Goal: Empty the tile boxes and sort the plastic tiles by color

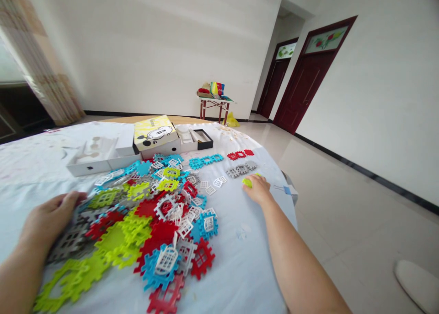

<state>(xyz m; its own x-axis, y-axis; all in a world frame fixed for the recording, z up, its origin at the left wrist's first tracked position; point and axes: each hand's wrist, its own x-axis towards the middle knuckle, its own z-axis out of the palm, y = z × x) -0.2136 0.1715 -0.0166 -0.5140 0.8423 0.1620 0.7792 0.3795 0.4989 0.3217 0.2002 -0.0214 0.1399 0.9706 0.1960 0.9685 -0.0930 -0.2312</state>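
My right hand (258, 189) is closed on a lime green interlocking plastic piece (247, 182), most of it hidden by the fingers. It rests on the cloth just below a row of grey pieces (241, 169). At the left edge of a heap of toothed building pieces (161, 208), my left hand (51, 218) lies with its fingers stretched toward the heap and nothing visible in it. The heap mixes red, blue, green and grey pieces with small white window-like grids (167, 260). Beyond the right hand lie a red row (240, 154) and a blue row (206, 161).
A yellow cartoon box (156, 134) stands behind the heap, between an open white box (91, 158) and a small black-edged tray (205, 139). A clip (284, 189) sits at the right rim of the cloth-covered round table (240, 268). Farther off stands a small side table (214, 99).
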